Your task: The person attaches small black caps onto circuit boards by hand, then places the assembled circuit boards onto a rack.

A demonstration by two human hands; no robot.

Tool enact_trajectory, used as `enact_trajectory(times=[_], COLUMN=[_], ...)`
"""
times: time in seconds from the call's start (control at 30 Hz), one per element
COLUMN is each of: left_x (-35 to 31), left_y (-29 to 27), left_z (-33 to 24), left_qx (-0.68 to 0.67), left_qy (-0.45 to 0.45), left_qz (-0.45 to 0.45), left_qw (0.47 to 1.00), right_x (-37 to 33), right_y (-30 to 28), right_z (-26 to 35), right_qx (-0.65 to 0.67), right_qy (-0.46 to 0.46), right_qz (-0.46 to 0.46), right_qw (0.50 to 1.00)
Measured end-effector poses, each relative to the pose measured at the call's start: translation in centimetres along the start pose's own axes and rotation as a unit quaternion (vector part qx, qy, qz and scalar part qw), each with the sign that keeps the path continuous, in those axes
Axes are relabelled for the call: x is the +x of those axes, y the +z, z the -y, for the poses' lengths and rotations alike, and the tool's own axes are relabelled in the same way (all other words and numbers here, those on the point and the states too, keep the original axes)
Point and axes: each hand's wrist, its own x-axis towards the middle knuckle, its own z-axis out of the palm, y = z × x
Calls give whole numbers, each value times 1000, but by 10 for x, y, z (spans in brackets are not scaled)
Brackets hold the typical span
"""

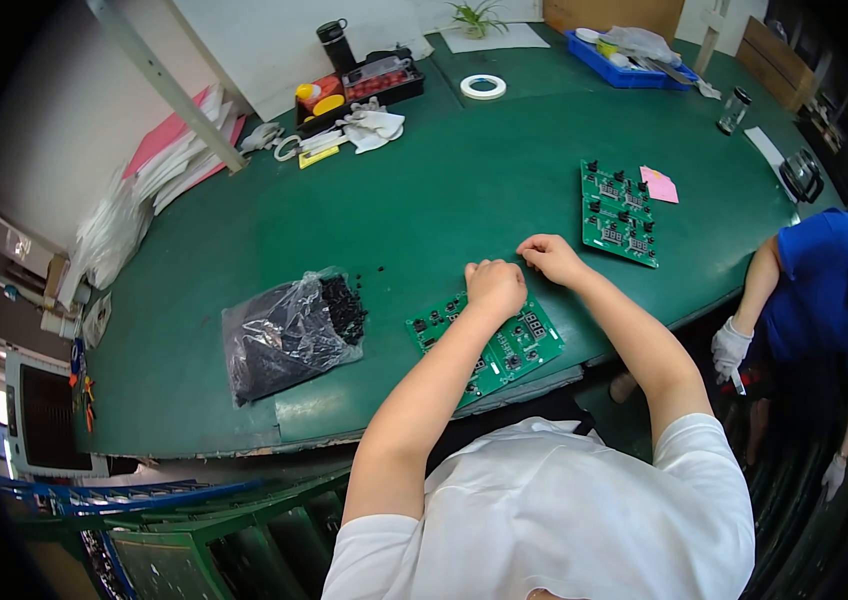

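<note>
A green circuit board (539,352) with digit displays and small black parts lies near the table's front edge, partly covered by my left forearm. My left hand (496,288) is over the board's far edge with its fingers curled closed; anything in them is hidden. Just right of it, my right hand (552,260) has thumb and forefinger pinched together, and what they hold is too small to make out. To the left lies a clear plastic bag (279,338), its mouth spilling small black pieces (344,308) onto the table.
More populated circuit boards (620,222) lie at the right beside pink paper (659,185). At the back are a tape roll (484,80), a blue tray (634,72), a black bin (384,82) and gloves (372,128). A co-worker in blue (814,270), wearing white gloves, stands at the right edge.
</note>
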Motion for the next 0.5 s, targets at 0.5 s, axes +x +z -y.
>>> enact_trajectory(times=[0.5], left_x=[-36], left_y=[-16], left_z=[-22], left_qx=[139], left_qy=[91], left_qz=[38], left_qw=[985], right_x=[91], right_y=[81], right_z=[96], right_qx=[-249], right_qy=[-134], right_qz=[59], right_qw=[957])
